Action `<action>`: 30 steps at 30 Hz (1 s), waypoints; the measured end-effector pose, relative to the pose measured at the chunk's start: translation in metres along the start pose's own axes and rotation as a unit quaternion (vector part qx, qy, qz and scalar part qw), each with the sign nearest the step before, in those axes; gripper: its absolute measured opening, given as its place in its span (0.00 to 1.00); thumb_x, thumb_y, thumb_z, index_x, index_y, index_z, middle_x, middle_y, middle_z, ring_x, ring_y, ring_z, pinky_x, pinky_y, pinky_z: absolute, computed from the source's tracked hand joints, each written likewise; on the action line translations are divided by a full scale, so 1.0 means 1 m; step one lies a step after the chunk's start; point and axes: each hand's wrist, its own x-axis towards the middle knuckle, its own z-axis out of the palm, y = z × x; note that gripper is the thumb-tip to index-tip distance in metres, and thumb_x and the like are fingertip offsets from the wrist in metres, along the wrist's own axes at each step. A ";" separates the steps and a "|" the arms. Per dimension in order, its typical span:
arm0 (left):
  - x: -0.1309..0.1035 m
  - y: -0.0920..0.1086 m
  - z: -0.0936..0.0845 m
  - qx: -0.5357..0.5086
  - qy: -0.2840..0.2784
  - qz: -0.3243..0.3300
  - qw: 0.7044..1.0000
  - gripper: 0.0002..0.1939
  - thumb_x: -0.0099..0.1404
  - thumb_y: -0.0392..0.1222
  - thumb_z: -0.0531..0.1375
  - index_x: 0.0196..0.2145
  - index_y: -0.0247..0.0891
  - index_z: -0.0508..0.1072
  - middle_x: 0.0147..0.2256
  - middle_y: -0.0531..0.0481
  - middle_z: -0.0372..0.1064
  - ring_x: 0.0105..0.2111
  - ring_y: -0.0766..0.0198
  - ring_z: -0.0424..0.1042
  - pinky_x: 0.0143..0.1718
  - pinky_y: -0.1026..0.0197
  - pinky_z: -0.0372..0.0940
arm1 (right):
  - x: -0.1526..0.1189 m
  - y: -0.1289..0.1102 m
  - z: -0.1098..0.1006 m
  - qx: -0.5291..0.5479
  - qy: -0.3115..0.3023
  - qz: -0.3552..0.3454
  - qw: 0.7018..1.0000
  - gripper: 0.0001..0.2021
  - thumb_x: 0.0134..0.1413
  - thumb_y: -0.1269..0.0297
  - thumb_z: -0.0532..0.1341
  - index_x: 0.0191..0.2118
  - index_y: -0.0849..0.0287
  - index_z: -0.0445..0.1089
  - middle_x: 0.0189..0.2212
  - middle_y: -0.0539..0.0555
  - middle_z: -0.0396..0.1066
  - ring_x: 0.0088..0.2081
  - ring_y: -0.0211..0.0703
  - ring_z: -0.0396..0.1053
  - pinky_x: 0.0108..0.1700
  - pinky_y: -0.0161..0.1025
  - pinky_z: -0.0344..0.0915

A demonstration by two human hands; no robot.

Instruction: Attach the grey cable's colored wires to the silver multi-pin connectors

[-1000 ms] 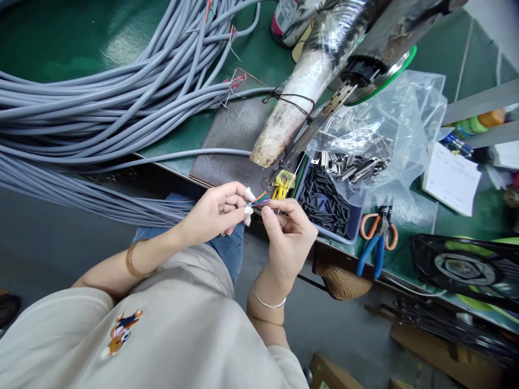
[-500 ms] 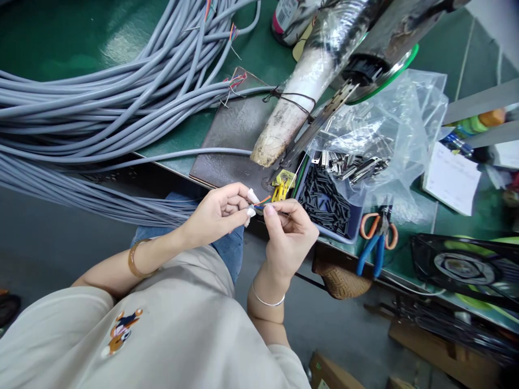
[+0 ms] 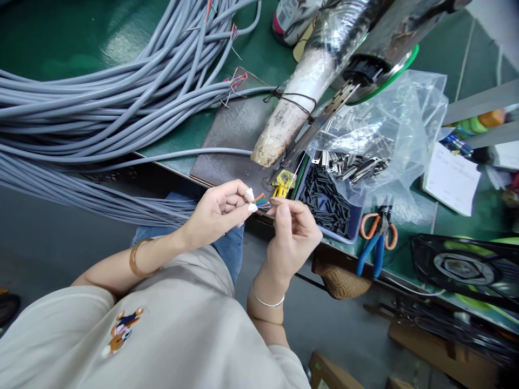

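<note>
My left hand [image 3: 219, 213], with white covers on its thumb and fingertip, is closed around the end of a grey cable. Fanned out past those fingertips are thin coloured wires [image 3: 260, 202], orange, green and blue among them. Just to the right of the wire tips, my right hand [image 3: 294, 227] is bent in a pinch, thumb near forefinger. Whatever sits between its fingertips is too small to make out. Behind the wires, on the bench edge, is a yellow tool or fixture [image 3: 283, 186].
Big coils of grey cable [image 3: 121, 113] spread over the left of the bench. A blue bin [image 3: 324, 210] holds black tubes, with metal parts in a plastic bag [image 3: 405, 135] behind it. Pliers [image 3: 378, 240] lie to the right. A wrapped pipe [image 3: 284, 119] hangs over a dark plate [image 3: 227, 140].
My right fingers have drawn back slightly to the right from the wires. The coloured wires now show more fanned out. My left hand has barely moved.
</note>
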 end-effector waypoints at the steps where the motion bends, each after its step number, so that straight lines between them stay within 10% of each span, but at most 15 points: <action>1: 0.000 0.000 0.000 0.000 -0.001 0.001 1.000 0.10 0.65 0.40 0.65 0.34 0.37 0.66 0.21 0.61 0.63 0.17 0.78 0.57 0.19 0.72 0.55 | 0.000 0.000 -0.001 -0.003 0.008 -0.009 1.000 0.09 0.65 0.58 0.63 0.38 0.55 0.79 0.28 0.48 0.73 0.29 0.35 0.70 0.31 0.36 0.64; 30: 0.005 0.000 -0.004 -0.054 0.029 -0.053 0.997 0.09 0.60 0.39 0.64 0.36 0.35 0.69 0.21 0.59 0.67 0.13 0.77 0.55 0.15 0.71 0.51 | -0.009 0.001 -0.006 -0.181 -0.011 -0.202 0.962 0.15 0.63 0.73 0.64 0.51 0.48 0.78 0.32 0.48 0.77 0.24 0.30 0.62 0.26 0.34 0.59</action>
